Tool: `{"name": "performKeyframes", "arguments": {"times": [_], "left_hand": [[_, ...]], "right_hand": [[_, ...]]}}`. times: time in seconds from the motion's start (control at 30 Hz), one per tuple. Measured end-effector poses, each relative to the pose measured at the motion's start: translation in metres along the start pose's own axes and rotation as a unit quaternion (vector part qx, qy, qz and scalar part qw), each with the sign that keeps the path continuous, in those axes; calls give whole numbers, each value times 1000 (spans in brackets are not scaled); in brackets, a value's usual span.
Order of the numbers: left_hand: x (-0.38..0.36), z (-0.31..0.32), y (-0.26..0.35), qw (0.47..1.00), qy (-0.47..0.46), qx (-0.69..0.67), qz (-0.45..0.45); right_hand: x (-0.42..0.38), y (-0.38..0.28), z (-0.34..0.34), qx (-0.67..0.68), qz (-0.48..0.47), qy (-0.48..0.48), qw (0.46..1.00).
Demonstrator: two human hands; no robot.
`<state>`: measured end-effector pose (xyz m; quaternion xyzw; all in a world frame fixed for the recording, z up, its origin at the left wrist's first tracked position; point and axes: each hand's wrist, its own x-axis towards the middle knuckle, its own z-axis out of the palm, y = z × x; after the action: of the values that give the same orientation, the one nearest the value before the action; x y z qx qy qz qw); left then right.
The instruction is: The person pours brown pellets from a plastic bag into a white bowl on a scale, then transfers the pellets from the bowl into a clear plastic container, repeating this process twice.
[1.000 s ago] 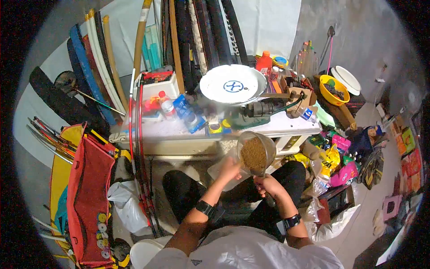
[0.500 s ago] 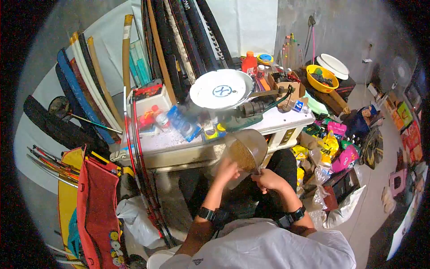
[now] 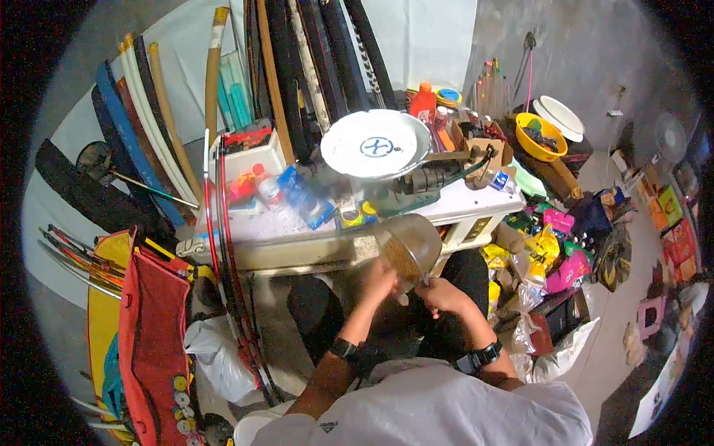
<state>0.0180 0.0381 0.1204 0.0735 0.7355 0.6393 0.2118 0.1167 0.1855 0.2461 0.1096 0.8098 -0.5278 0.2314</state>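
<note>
A see-through smoky bowl [image 3: 419,238] is tilted over my lap, with brown grainy stuff [image 3: 402,262] lying along its lower left side. My right hand [image 3: 443,296] grips the bowl's near edge, fingers curled around it. At the bowl's left side is my left hand [image 3: 380,281], its fingers bunched together and slightly blurred. A small pale spot shows just right of these fingers; I cannot tell what, if anything, they hold.
Ahead stands a white bench [image 3: 476,204] bearing a white dish [image 3: 375,145], a blue packet [image 3: 306,198] and bottles. Red rods [image 3: 227,260] and a red bag [image 3: 152,334] are on the left. Colourful packets [image 3: 547,249] crowd the right, below a yellow basin [image 3: 541,137].
The view has shifted slightly. The bowl has tipped a little and sits slightly further left. My left hand has moved slightly at its side; my right hand keeps its grip.
</note>
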Motion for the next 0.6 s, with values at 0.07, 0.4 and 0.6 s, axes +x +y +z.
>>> {"name": "performKeyframes", "arguments": {"times": [0.07,0.4,0.6], "left_hand": [[1,5,2,999,22,-35,-6],[2,15,15,975,102,-133,147],[-7,10,38,958,78,-271,44]], "right_hand": [[1,5,1,-38,2,-13,999],[11,0,6,-194,34,87,977],[3,-10,7,-131,-74,113,982]]}}
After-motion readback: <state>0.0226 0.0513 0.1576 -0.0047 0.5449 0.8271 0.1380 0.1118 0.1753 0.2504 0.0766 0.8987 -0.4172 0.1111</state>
